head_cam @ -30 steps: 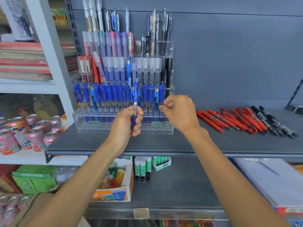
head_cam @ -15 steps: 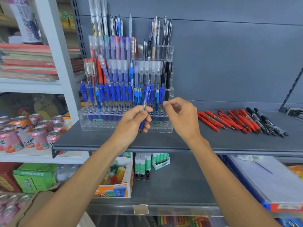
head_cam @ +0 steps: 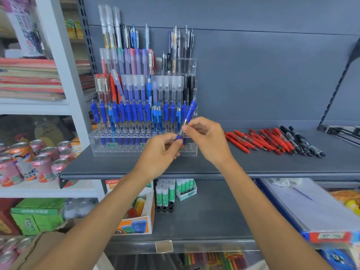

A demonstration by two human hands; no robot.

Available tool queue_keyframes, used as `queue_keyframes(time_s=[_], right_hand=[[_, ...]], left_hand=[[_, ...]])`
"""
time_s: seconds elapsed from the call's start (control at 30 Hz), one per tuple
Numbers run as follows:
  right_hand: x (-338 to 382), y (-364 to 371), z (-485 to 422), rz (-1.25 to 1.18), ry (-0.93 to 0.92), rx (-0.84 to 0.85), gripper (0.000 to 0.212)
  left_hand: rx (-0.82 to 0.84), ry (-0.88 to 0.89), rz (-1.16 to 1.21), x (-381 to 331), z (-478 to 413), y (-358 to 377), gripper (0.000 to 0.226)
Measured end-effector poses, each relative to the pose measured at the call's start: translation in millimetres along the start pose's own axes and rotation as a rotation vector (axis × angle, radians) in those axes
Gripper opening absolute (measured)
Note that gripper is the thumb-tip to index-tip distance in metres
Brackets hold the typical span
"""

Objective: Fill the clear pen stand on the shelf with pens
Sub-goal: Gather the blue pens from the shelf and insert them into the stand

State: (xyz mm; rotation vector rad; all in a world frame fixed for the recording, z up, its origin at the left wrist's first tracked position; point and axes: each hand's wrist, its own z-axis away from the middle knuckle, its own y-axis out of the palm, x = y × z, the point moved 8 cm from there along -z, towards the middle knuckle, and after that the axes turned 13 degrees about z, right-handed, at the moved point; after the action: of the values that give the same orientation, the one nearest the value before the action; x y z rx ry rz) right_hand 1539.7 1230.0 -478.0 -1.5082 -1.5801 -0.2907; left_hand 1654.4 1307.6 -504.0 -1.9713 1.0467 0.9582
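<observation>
The clear tiered pen stand (head_cam: 124,150) sits on the grey shelf (head_cam: 253,166), its rows packed with blue, clear, red and black pens. One blue pen (head_cam: 188,115) is tilted in front of the stand's right end. My left hand (head_cam: 162,151) pinches its lower tip, and my right hand (head_cam: 207,138) pinches its barrel just above. A loose pile of red pens (head_cam: 257,141) and black pens (head_cam: 303,141) lies on the shelf to the right.
Drink cans (head_cam: 39,162) stand on the white shelf at left, with stacked notebooks (head_cam: 29,78) above. The lower shelf holds glue sticks (head_cam: 165,193), a small open box (head_cam: 136,217) and a blue paper package (head_cam: 311,211).
The blue pen has moved right along the front row to the stand's right end and tilted. My right hand has come onto the pen and now pinches it too.
</observation>
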Motion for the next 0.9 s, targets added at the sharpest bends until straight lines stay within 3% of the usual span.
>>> queue_keyframes(time_s=[0.23, 0.37, 0.6, 0.8, 0.9], right_hand=[[-17, -28, -22, -0.091, 0.137, -0.118, 0.009], [-24, -38, -37, -0.062, 0.162, -0.212, 0.007], [-20, -28, -51, 0.193, 0.066, -0.178, 0.022], [-11, -34, -58, 0.326, 0.001, -0.227, 0.018], [-13, -28, -58, 0.42, -0.004, -0.142, 0.018]], left_hand=[[0.039, 0.26, -0.556, -9, 3, 0, 0.034], [0.074, 0.356, -0.747, -6, -1, 6, 0.041], [0.091, 0.366, -0.817, 1, -6, 12, 0.043], [0.074, 0.373, -0.795, 2, -6, 10, 0.043], [0.05, 0.382, -0.784, 3, -6, 9, 0.042]])
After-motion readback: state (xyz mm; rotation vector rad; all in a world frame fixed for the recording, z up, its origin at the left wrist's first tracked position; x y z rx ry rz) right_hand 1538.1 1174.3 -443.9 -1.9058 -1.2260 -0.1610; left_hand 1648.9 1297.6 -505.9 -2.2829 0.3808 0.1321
